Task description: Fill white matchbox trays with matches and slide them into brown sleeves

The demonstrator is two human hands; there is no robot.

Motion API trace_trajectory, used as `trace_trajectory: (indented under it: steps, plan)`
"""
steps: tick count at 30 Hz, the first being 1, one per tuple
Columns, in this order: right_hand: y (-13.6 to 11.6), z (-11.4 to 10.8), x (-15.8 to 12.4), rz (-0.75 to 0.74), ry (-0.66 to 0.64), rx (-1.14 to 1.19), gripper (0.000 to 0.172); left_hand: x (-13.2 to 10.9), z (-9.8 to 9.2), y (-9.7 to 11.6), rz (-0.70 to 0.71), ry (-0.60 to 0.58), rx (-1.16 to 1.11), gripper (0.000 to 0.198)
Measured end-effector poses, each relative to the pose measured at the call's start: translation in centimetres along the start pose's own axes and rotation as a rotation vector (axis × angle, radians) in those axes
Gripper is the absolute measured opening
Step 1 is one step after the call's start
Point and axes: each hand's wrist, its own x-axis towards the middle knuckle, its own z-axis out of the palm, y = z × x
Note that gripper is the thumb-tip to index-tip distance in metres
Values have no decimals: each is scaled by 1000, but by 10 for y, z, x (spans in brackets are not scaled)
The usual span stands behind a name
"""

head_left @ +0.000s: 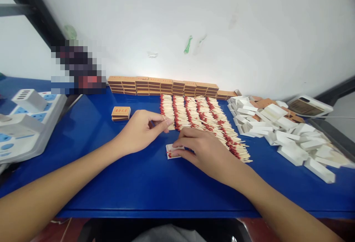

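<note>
While our right hand [206, 149] pinches the small white tray [169, 147], with red-tipped matches [169, 154] inside, our left hand [145, 128] sits at its eleven o'clock, thumb and forefinger nearly meeting; we cannot tell whether they hold anything. We note match rows [196, 109] at the tray's one o'clock.

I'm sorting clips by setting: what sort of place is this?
Probably a small workstation for handwork: a blue table with rows of loose matches, a heap of mostly white trays and a row of stacked matchboxes.
</note>
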Motion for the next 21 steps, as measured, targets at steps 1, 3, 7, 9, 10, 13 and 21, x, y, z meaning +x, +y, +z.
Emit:
trace_trajectory:
  steps: [1,3,7,9,10,13,21]
  plan:
    - [0,0,0,-3,13,23,13,0,0,-1,0,-3,-7,46]
    - [0,-2,0,2,41,70,10,0,1,-2,4,-8,-17,46]
    - [-2,-5,2,56,149,135,5,-1,2,-3,15,-15,2,45]
    - [-3,-6,4,99,247,194,3,-2,2,-1,20,-23,15,45]
    - [-4,-5,5,121,299,233,3,-3,3,1,27,-28,22,44]
    - [-8,-3,7,161,411,370,6,-7,5,7,87,-52,68,42]
    - [-12,4,8,147,424,519,5,-15,14,15,300,-72,205,38]
